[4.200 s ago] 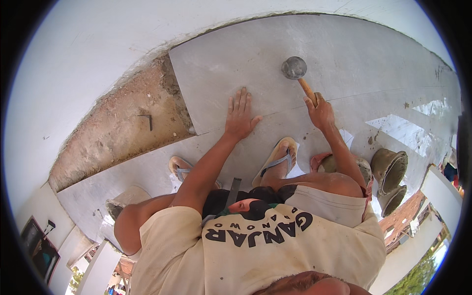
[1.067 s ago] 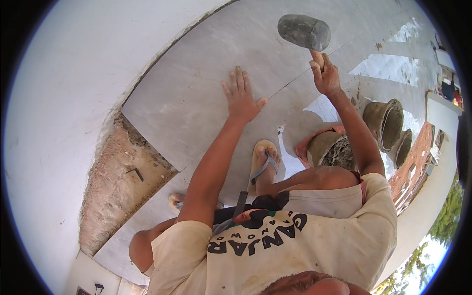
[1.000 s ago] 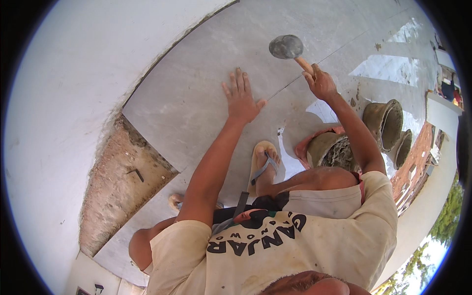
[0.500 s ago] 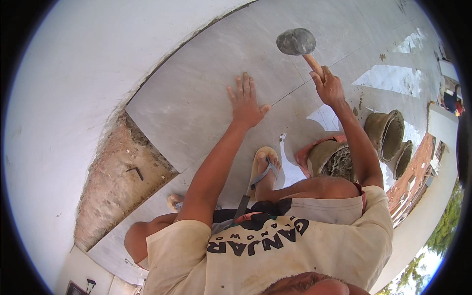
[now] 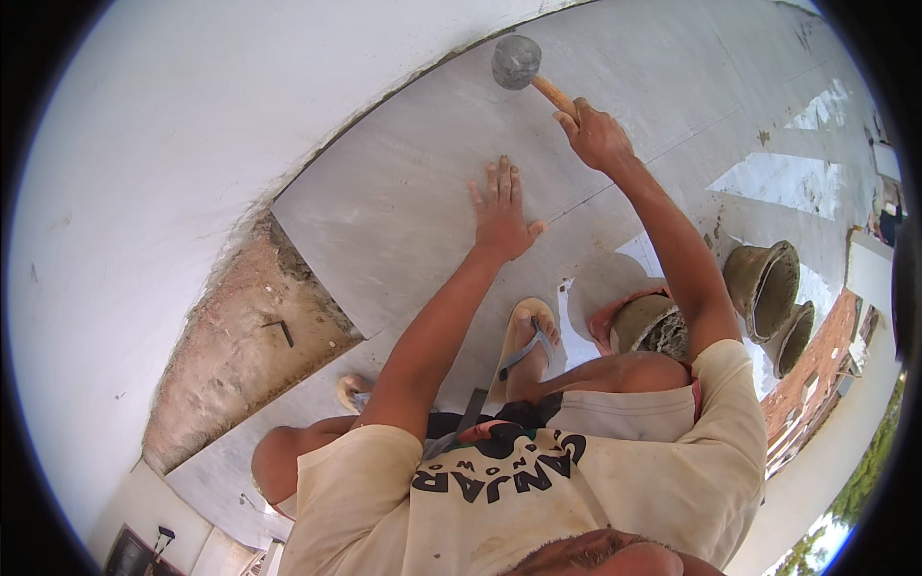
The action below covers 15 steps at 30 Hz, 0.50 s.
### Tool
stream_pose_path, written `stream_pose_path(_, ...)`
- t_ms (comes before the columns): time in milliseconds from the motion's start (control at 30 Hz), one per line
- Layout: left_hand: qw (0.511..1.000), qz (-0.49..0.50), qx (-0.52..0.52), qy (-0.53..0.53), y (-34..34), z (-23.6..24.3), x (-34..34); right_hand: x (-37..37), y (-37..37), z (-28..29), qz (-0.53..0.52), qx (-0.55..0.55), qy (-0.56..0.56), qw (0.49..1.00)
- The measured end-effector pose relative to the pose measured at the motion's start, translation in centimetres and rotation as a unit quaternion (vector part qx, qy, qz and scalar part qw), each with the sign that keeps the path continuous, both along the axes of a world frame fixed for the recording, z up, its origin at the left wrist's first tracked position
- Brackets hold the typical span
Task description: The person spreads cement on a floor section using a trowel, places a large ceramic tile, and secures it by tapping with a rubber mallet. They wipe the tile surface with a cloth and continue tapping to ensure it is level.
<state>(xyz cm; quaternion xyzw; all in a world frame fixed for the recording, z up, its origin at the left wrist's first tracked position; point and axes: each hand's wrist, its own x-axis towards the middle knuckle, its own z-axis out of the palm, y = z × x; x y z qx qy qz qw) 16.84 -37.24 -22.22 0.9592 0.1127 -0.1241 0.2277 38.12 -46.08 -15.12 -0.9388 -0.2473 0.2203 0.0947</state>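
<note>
A person crouches over a freshly laid floor, cream shirt [image 5: 538,490] filling the bottom of the frame and a bare knee [image 5: 279,461] showing at lower left. One foot in a sandal [image 5: 523,350] rests just above the shirt, near the centre; the toe of a second sandal [image 5: 351,389] shows to its left.

To the right of the foot stands a bucket of grey mortar [image 5: 653,326], with two empty cone-shaped pails [image 5: 768,288] farther right, near a brick edge [image 5: 816,374].

The left hand [image 5: 501,213] lies flat at the centre of the frame, fingers spread and palm down, pressed on a large grey tile [image 5: 403,211]; its grip is open and holds nothing.

Up and to the right, the right hand [image 5: 595,134] has its grip closed fully round the wooden handle of a rubber mallet [image 5: 519,62]. The mallet sits at the top centre of the frame, its grey head beyond the fingertips of the left hand, over the far part of the same tile, close to the white wall [image 5: 192,125]. Whether the head touches the tile cannot be told.

At centre left, a patch of bare brown mortar bed [image 5: 250,355] lies uncovered beside the tile, a small dark tool [image 5: 280,331] resting on it. More laid tiles [image 5: 730,86] stretch toward the upper right, crossed by patches of sunlight.
</note>
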Motion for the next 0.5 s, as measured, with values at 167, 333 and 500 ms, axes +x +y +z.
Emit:
stream_pose_path(167, 0.999, 0.001, -0.024, -0.029, 0.1, -0.5, 0.1, -0.8, 0.8, -1.0, 0.013, -0.032, -0.011, 0.999)
stream_pose_path(333, 0.996, 0.036, -0.053, -0.056, 3.2, -1.5, -1.1, -0.6, 2.0, 0.6, 0.013, -0.030, 0.003, 0.999)
stream_pose_path(500, 0.997, 0.061, -0.007, 0.046, 8.1, 1.6, -4.0, -2.0, 1.4, 4.6, 0.002, 0.038, -0.006, 0.999)
